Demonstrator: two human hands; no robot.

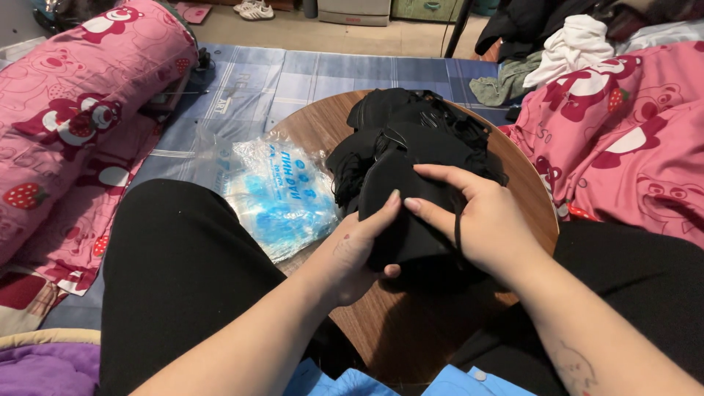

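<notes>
On the round wooden table (524, 192), near its front edge, lies a black mask (400, 198) held between both hands — it rests at the near end of a heap of black masks (411, 132) that fills the middle of the tabletop. Left hand (359, 249) grips the mask from the left, thumb underneath and fingers (392, 202) curled up over its edge. Right hand (484, 220) lies over the mask's right side, its fingers (440, 176) stretched flat across the cloth and pressing it down, a thin black ear loop (457, 229) running across the back of the hand. Fingertips of the two hands nearly meet on the mask's face. Just beside the table to the left, on a blue checked mat (293, 73), sits a crumpled clear plastic bag (275, 194) with blue print, touching the table's edge. Person's legs in black trousers (176, 271) frame the table on both sides. Farther out, a pink quilt (81, 110) with bear and strawberry pattern is bundled on the left, and a matching pink sheet (631, 139) lies on the right — above it a pile of clothes (565, 51), white, grey-green and dark. At the far top, white shoes (253, 9) stand on the bare floor.
</notes>
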